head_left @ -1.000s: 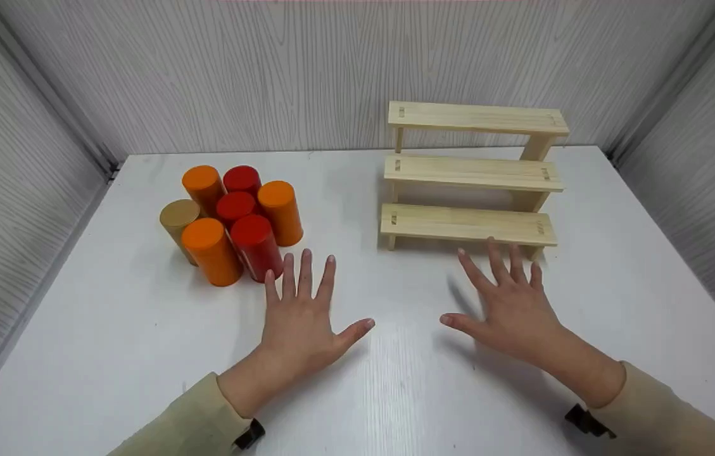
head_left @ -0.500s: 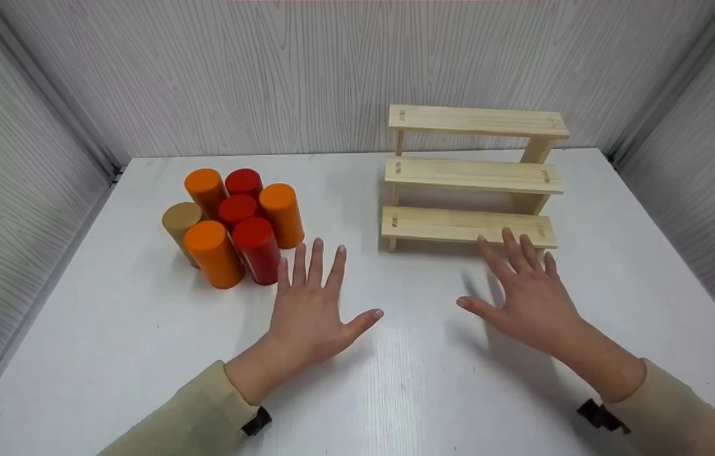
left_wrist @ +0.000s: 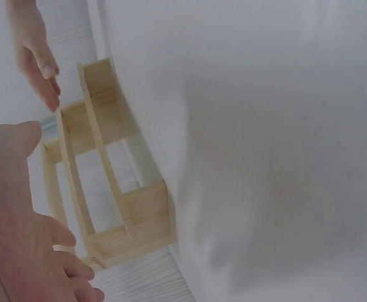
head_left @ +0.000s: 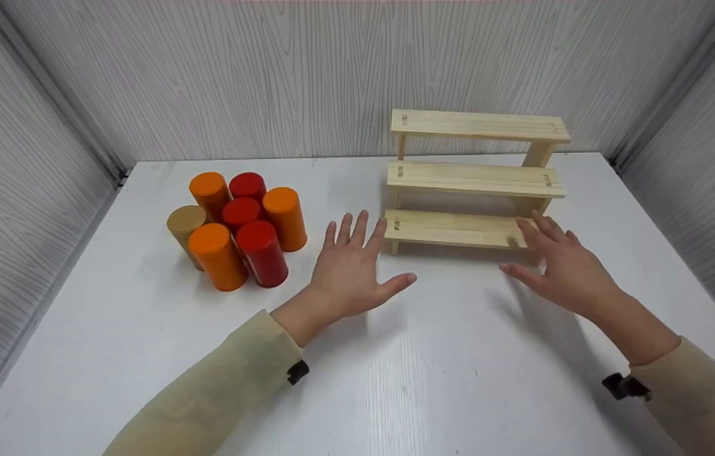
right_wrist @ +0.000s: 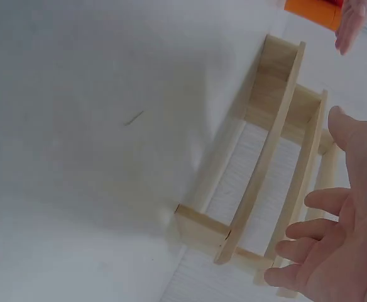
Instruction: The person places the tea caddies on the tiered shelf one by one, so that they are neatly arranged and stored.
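Note:
A three-step wooden shelf (head_left: pixel 458 229) stands at the back right of the white table. My left hand (head_left: pixel 351 272), fingers spread, hovers by the left end of its lowest step, thumb pointing right. At the right end, my right hand (head_left: pixel 569 269) overlaps the lowest step in the head view, its fingers slightly bent. Nothing is held in either hand. The left wrist view shows the left palm (left_wrist: pixel 14 214) beside the shelf (left_wrist: pixel 102 138); in the right wrist view the right palm (right_wrist: pixel 353 220) is close to the shelf's steps (right_wrist: pixel 265 157).
Left of the shelf stands a cluster of upright cylinders: orange (head_left: pixel 221 259), red (head_left: pixel 263 253) and one tan (head_left: pixel 187 220). Grey wood-grain panels (head_left: pixel 306 76) enclose the white table (head_left: pixel 395 392) at the back and both sides.
Both hands have moved forward and to the right, the left from near the red cylinder to the shelf's left end, the right to its right end. Shelf and cylinders stay put.

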`<state>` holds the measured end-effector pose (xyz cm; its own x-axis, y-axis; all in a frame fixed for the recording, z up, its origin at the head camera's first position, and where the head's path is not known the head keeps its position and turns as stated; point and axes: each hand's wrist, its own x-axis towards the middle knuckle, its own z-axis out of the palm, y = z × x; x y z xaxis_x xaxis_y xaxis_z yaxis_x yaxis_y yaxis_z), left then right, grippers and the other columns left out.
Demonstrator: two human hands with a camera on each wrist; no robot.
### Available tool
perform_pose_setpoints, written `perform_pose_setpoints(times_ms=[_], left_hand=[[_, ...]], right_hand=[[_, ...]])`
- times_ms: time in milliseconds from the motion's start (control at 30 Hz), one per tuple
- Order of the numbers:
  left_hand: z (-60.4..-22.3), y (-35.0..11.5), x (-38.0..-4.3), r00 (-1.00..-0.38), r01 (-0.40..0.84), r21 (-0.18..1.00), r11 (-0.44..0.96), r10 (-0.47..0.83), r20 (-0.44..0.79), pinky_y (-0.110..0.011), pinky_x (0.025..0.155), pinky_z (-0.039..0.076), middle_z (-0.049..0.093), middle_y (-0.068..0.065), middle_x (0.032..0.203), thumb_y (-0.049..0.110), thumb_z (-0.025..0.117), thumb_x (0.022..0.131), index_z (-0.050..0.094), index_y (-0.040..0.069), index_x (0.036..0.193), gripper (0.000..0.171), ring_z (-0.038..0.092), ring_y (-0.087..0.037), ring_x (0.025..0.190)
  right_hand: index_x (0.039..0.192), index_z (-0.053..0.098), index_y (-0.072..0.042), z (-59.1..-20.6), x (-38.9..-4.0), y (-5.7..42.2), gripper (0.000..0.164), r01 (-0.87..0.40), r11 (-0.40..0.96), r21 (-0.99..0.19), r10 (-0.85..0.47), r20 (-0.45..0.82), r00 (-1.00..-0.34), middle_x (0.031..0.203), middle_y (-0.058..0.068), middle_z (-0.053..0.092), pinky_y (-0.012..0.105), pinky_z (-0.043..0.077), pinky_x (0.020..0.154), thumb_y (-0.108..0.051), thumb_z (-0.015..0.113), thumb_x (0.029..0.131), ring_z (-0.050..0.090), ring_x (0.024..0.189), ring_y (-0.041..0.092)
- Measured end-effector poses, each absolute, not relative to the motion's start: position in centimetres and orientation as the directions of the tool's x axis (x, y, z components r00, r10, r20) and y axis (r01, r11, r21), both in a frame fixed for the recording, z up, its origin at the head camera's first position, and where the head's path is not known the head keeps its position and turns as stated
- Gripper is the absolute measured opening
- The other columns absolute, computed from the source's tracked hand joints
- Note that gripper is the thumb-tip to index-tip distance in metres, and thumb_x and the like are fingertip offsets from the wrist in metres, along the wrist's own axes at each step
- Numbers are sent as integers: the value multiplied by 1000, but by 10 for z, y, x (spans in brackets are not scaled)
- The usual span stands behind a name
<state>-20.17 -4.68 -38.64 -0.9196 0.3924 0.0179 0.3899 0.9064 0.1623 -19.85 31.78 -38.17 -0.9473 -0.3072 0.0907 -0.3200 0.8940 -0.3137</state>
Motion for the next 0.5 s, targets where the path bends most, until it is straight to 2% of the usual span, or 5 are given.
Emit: perform_pose_setpoints(times_ms=[267, 367, 500], left_hand=[[-390, -38, -232, -910, 406, 146, 902, 413, -20, -55, 131, 8, 15, -17, 176, 82, 39, 97, 19, 10, 171, 105, 14, -38, 162], [-391, -34, -239, -902, 420, 149, 895, 430, -35, -52, 131, 8, 17, -16, 176, 80, 40, 99, 21, 9, 170, 103, 15, -37, 162], [-393, -29, -245, -889, 444, 173, 879, 457, -42, -50, 132, 9, 21, -15, 175, 79, 41, 100, 24, 8, 169, 101, 18, -37, 161]], right_hand=[[163, 38, 0, -391, -214, 337, 86, -328, 894, -303, -311, 106, -945, 167, 31, 29, 75, 24, 118, -55, 66, 103, 30, 151, 55], [160, 41, 1, -394, -216, 339, 83, -329, 895, -301, -313, 100, -944, 166, 32, 32, 74, 24, 119, -54, 65, 104, 44, 142, 54], [158, 43, 5, -398, -217, 340, 84, -308, 905, -294, -302, 67, -951, 165, 32, 32, 72, 27, 119, -57, 63, 104, 45, 141, 54]])
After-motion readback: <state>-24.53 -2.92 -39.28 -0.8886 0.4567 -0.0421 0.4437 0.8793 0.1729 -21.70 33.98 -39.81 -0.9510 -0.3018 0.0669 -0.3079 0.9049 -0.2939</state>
